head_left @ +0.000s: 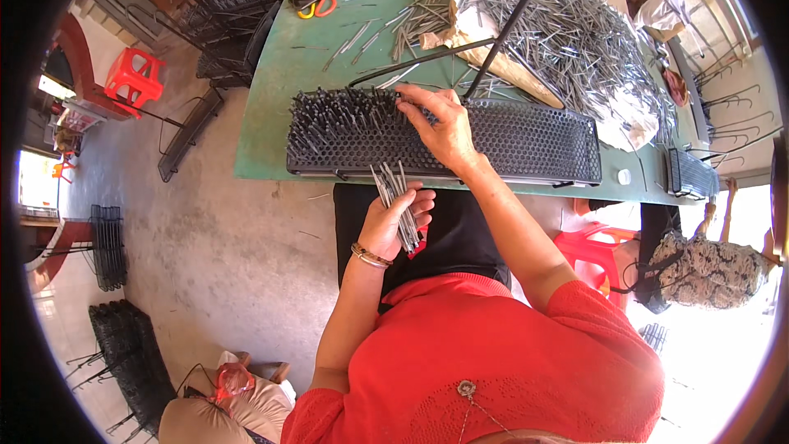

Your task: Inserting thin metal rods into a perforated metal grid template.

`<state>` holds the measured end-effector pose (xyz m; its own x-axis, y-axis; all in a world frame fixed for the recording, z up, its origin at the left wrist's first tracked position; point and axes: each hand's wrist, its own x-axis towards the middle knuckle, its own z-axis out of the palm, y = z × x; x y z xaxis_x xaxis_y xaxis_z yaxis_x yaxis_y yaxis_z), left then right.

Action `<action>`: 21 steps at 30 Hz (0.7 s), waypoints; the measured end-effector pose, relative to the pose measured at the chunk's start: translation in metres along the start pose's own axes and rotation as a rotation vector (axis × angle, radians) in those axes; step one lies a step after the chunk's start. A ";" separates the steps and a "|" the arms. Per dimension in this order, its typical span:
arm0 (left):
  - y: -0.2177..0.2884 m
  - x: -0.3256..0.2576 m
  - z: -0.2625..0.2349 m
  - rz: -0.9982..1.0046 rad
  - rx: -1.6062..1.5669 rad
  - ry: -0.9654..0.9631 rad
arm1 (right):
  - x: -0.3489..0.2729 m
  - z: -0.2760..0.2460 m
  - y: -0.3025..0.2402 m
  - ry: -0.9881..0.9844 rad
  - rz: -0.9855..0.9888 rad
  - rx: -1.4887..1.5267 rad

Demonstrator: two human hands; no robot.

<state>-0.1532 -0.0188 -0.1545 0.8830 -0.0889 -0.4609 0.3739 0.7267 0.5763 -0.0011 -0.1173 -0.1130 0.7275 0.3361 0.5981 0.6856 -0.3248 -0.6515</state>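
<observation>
A long black perforated metal rack (pixel 526 141) lies along the near edge of the green table. Its left part is filled with upright dark rods (pixel 333 122), while the holes toward the right show bare. My left hand (pixel 386 224) is closed around a bundle of thin metal rods (pixel 386 181), held just in front of the rack's near edge. Over the rack, my right hand (pixel 445 127) has its thumb and fingers pinched together at the right border of the standing rods. Whatever is between those fingertips is too small to make out.
On the green table (pixel 275 119), a large heap of loose rods (pixel 567 33) rests on wrapping at the back right. Orange-handled scissors (pixel 319 6) lie at the far left. A black bar (pixel 514 20) slants above the rack. Red stools (pixel 134 78) and stacked black racks (pixel 131 353) stand around.
</observation>
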 end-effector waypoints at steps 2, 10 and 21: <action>0.000 0.000 0.000 0.002 0.000 -0.001 | 0.000 0.001 0.004 -0.013 -0.044 -0.032; -0.001 0.000 0.001 -0.005 -0.008 -0.009 | -0.002 0.005 0.013 -0.042 -0.192 -0.078; -0.004 0.003 -0.001 -0.010 -0.008 -0.058 | -0.007 -0.016 0.001 -0.038 -0.110 -0.256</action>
<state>-0.1523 -0.0214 -0.1586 0.8943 -0.1351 -0.4266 0.3807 0.7309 0.5664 -0.0052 -0.1336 -0.1101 0.6504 0.4132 0.6374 0.7477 -0.4960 -0.4415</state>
